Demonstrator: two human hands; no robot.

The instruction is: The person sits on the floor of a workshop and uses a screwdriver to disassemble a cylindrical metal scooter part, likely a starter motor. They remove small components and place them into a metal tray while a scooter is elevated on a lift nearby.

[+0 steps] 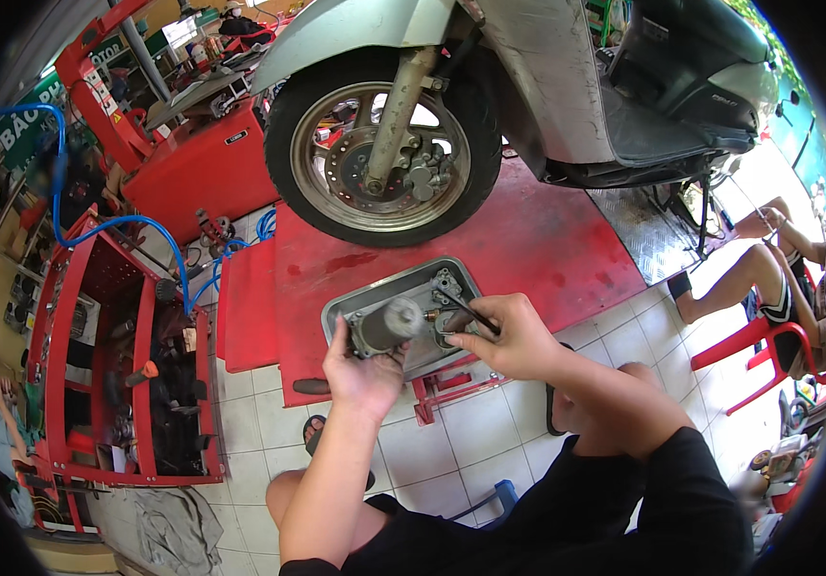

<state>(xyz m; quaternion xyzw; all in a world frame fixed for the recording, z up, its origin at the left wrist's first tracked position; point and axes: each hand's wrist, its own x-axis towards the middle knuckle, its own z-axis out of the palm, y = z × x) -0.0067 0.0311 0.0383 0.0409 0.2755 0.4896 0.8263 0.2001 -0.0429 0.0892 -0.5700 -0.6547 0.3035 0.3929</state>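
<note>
My left hand (365, 370) is closed around a dull grey cylindrical metal part (382, 326) with a rounded, lighter end, held over the near left of a metal tray (338, 309). My right hand (507, 336) grips a thin dark rod-like tool (471, 309) between thumb and fingers. Its tip points up and left, over the tray; what kind of tool it is, I cannot make out. Beneath the hands, a small metal casting (446, 284) lies in the tray. A brassy fitting shows between the hands, partly hidden.
The tray rests on a red lift platform (547, 240), below a scooter's front wheel (384, 154). A red tool cart (144, 384) stands left, with a blue air hose (134, 221) above. Another person (759, 278) sits on a red chair (759, 350) at right.
</note>
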